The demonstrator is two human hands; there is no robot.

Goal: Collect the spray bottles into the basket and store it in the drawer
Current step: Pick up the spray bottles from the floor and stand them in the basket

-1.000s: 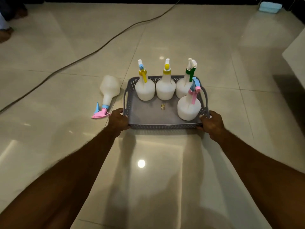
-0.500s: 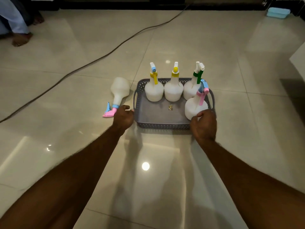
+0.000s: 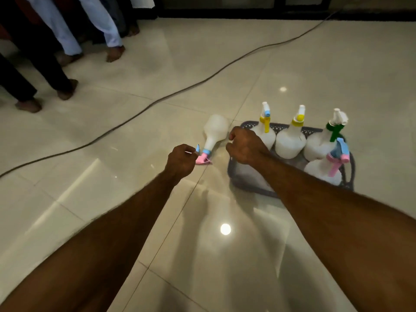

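Observation:
A grey basket sits on the tiled floor at the right and holds several white spray bottles standing upright. Among them are one with a yellow head, one with a green head and one with a pink and blue head. Another white spray bottle lies on the floor just left of the basket, its pink and blue head towards me. My left hand is curled right at that head, touching it. My right hand hovers over the basket's left end, fingers bent and holding nothing.
A dark cable runs diagonally across the floor behind the bottles. Several people's legs and bare feet stand at the far left. A dark wall base lines the back of the room.
Both hands have let go of the basket and moved left towards the lying bottle. My view has swung left, so the basket now sits at the right.

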